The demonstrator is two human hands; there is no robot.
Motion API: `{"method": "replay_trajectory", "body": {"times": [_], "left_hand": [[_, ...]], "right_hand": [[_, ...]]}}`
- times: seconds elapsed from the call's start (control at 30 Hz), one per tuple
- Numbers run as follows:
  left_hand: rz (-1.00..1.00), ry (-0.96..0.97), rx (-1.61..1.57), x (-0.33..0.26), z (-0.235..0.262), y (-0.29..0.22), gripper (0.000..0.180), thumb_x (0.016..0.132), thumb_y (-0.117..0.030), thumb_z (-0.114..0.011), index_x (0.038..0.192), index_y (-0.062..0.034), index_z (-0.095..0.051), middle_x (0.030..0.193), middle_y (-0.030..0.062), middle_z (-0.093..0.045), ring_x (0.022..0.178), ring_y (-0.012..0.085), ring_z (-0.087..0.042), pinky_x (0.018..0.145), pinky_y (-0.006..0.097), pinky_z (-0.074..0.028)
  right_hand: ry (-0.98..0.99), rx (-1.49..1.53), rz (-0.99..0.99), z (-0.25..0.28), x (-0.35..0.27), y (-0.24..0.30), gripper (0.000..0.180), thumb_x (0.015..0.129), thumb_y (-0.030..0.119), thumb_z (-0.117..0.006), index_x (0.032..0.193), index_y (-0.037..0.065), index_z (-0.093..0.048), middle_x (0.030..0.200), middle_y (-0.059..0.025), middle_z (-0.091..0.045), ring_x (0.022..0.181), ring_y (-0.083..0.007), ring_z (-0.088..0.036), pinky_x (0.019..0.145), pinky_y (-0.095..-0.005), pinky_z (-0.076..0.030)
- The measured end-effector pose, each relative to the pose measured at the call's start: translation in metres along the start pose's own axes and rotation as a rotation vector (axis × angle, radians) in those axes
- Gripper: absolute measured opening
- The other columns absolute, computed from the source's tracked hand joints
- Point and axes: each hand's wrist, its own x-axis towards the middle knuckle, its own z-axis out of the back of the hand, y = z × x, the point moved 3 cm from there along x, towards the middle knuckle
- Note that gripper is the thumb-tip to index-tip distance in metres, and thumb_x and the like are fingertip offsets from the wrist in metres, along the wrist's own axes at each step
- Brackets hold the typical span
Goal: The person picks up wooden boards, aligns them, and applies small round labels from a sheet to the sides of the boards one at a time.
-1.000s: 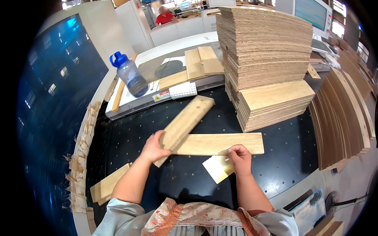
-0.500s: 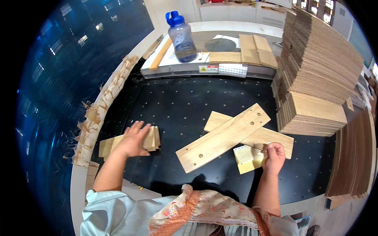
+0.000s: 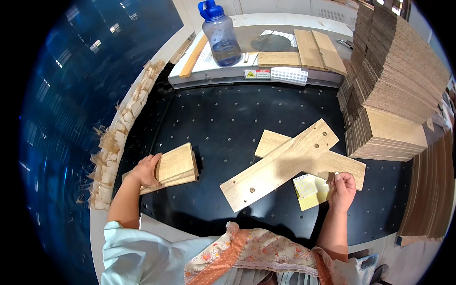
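Observation:
Over the left end of a small stack of wooden boards (image 3: 176,164) lies my left hand (image 3: 145,172), fingers toward the far edge and thumb at the near side, closed on the boards. My right hand (image 3: 343,191) is closed in a pinch on a small white piece (image 3: 337,174), too small to make out fully. Beside it is a yellow sheet (image 3: 311,194) with white patches, partly hidden by the hand. Two longer boards cross nearby: the upper board (image 3: 280,166), with several round holes, lies slantwise over the lower board (image 3: 344,167).
A tall stack of brown panels (image 3: 396,80) rises at the right, with more panels (image 3: 427,190) below it. Behind the black table (image 3: 213,116) stand a blue water bottle (image 3: 224,45) and several boards (image 3: 311,47) on a ledge. Ragged tape (image 3: 126,118) lines the left edge.
My left hand has come down from spread fingers above the stack onto its left end, uncovering the right part. The right hand keeps its pinch. The view has shifted slightly.

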Motion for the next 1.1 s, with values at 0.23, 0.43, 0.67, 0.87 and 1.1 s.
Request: {"method": "replay_trajectory", "body": {"times": [0.23, 0.43, 0.67, 0.87, 1.1], "left_hand": [[-0.227, -0.290, -0.088, 0.085, 0.066, -0.060, 0.103, 0.044, -0.022, -0.076, 0.135, -0.0078, -0.029, 0.112, 0.0156, -0.047, 0.110, 0.0335, -0.044, 0.095, 0.038, -0.037], [-0.229, -0.157, 0.142, 0.202, 0.080, -0.119, 0.098, 0.050, -0.020, -0.077, 0.136, -0.0130, -0.029, 0.128, 0.0127, -0.039, 0.123, 0.0305, -0.035, 0.102, 0.050, -0.028], [0.068, -0.538, 0.031, 0.264, 0.074, -0.090, 0.070, 0.071, -0.008, -0.061, 0.135, -0.0143, -0.031, 0.137, 0.0112, -0.031, 0.130, 0.0280, -0.026, 0.103, 0.045, -0.028], [0.347, -0.558, -1.754, 0.264, 0.031, -0.094, 0.049, 0.072, -0.007, -0.060, 0.118, 0.0019, -0.046, 0.094, 0.0114, -0.055, 0.079, 0.0208, -0.052, 0.071, 0.031, -0.043], [0.265, -0.665, -2.284, 0.308, 0.040, -0.123, 0.064, 0.070, -0.009, -0.060, 0.128, -0.0016, -0.033, 0.127, 0.0147, -0.039, 0.110, 0.0238, -0.038, 0.101, 0.038, -0.021]], "right_hand": [[-0.007, -0.074, 0.039, -0.002, -0.001, 0.001, 0.008, 0.079, -0.008, -0.052, 0.076, 0.000, -0.052, 0.068, -0.0051, -0.054, 0.059, -0.0110, -0.049, 0.058, -0.0223, -0.041], [-0.094, -0.049, 0.051, 0.006, -0.002, 0.003, 0.007, 0.078, -0.006, -0.054, 0.076, 0.001, -0.052, 0.067, -0.0050, -0.053, 0.059, -0.0119, -0.049, 0.059, -0.0232, -0.041], [-0.061, -0.041, 0.024, 0.008, 0.000, 0.000, 0.008, 0.078, -0.007, -0.052, 0.075, 0.000, -0.050, 0.066, -0.0051, -0.051, 0.057, -0.0115, -0.048, 0.057, -0.0224, -0.041], [-0.070, -0.046, 0.057, 0.010, -0.001, 0.001, 0.007, 0.079, -0.007, -0.052, 0.077, 0.000, -0.050, 0.065, -0.0069, -0.052, 0.055, -0.0119, -0.048, 0.057, -0.0233, -0.041], [-0.055, -0.050, 0.087, 0.006, -0.001, 0.002, 0.008, 0.079, -0.007, -0.053, 0.075, -0.001, -0.050, 0.063, -0.0073, -0.052, 0.054, -0.0127, -0.048, 0.057, -0.0256, -0.040]]}}
